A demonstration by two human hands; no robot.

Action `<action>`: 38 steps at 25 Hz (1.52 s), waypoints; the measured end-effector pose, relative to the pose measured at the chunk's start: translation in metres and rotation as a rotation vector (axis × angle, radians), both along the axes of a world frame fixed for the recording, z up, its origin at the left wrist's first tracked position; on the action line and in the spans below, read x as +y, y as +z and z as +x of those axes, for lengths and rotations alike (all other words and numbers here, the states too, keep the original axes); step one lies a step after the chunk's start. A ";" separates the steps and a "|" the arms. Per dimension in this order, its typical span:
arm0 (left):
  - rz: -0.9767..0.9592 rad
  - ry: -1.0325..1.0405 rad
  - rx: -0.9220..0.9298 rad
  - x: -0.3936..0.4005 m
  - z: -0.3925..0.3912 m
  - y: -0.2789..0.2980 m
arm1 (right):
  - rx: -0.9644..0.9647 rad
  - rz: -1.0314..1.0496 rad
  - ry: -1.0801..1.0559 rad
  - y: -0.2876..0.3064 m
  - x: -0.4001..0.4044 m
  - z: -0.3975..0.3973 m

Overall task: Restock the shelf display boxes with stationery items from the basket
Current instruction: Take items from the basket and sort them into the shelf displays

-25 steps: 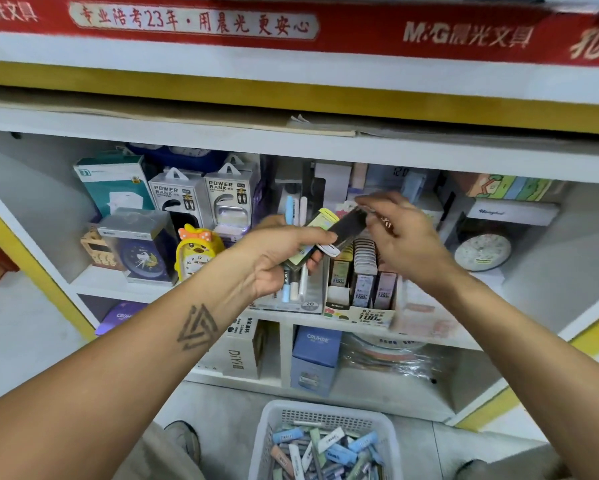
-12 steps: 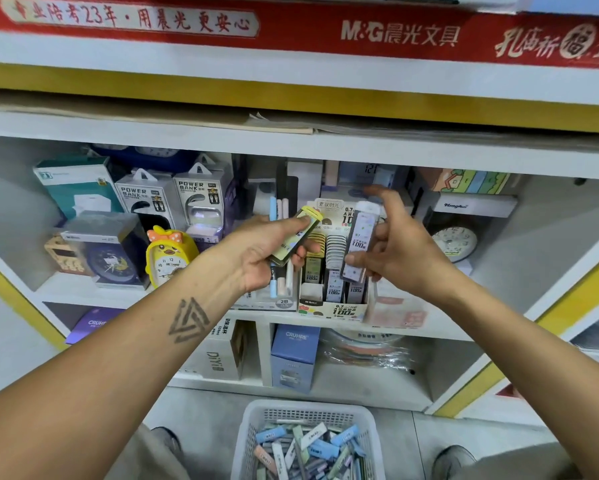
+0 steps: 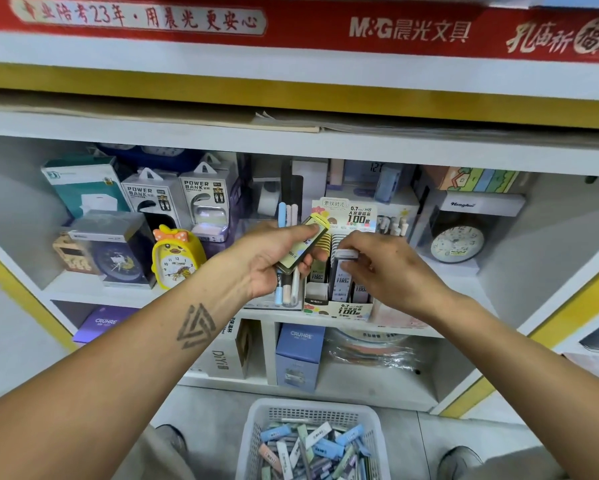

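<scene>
Nearest to the person, on the floor under the shelf, stands a white plastic basket (image 3: 310,415) which holds a loose pile of small flat stationery packs (image 3: 313,448) in blue, pink, green and white. Above it both forearms reach up to the middle shelf (image 3: 93,289). The left hand (image 3: 270,261) has its fingers closed around a flat lead case with a yellow cap (image 3: 303,245), held tilted, the cap pointing up and to the right, just in front of some upright pens (image 3: 287,216). The right hand (image 3: 391,268) pinches a pale lead case with a white cap (image 3: 343,271) between thumb and fingers and holds it upright in the right part of the display box (image 3: 339,306), which stands at the front edge of the shelf. The box already carries rows of similar cases. Further left on the same shelf stand a yellow duck clock (image 3: 177,258) and two power bank boxes (image 3: 177,199), and near the right end a round clock (image 3: 459,242). Above everything runs a red banner (image 3: 291,26).
</scene>
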State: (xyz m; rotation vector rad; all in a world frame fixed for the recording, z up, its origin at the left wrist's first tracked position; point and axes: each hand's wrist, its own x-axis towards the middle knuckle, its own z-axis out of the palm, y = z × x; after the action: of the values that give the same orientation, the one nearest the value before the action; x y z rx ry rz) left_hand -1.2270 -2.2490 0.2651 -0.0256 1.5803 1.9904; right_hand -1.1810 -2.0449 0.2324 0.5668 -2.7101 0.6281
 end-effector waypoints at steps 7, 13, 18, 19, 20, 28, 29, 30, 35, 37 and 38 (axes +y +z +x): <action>-0.003 -0.117 0.014 0.002 0.003 0.003 | -0.067 -0.380 -0.180 0.012 -0.012 -0.005; -0.072 -0.180 0.024 0.005 0.005 0.004 | -0.330 -1.010 -0.109 0.030 -0.023 -0.006; -0.184 0.135 -0.075 -0.016 -0.013 -0.001 | -0.100 -0.857 -0.187 0.034 -0.013 -0.014; -0.178 0.147 -0.078 -0.020 -0.015 0.000 | -0.050 -0.702 -0.175 0.033 -0.013 -0.013; -0.177 0.148 -0.074 -0.022 -0.016 0.001 | 0.001 -0.529 -0.162 0.031 -0.015 -0.013; -0.125 0.151 -0.064 -0.024 -0.012 0.005 | 0.071 0.086 -0.042 0.018 -0.039 -0.012; -0.119 0.153 -0.063 -0.024 -0.011 0.005 | 0.089 0.084 -0.062 0.019 -0.039 -0.012; -0.113 0.156 -0.059 -0.024 -0.011 0.005 | 0.107 0.077 -0.072 0.021 -0.039 -0.013; -0.101 0.176 -0.024 -0.028 -0.011 0.006 | 0.148 0.035 -0.138 0.026 -0.035 -0.016; -0.089 0.169 -0.015 -0.028 -0.010 0.007 | 0.103 0.061 -0.121 0.018 -0.039 -0.017; -0.078 0.167 -0.011 -0.028 -0.009 0.007 | 0.055 0.081 -0.112 0.013 -0.041 -0.017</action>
State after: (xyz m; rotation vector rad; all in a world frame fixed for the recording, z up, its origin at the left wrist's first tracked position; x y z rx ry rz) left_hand -1.2362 -2.2765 0.2718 -0.2043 1.6969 2.0482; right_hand -1.1983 -2.0860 0.2457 0.4410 -2.7027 0.4685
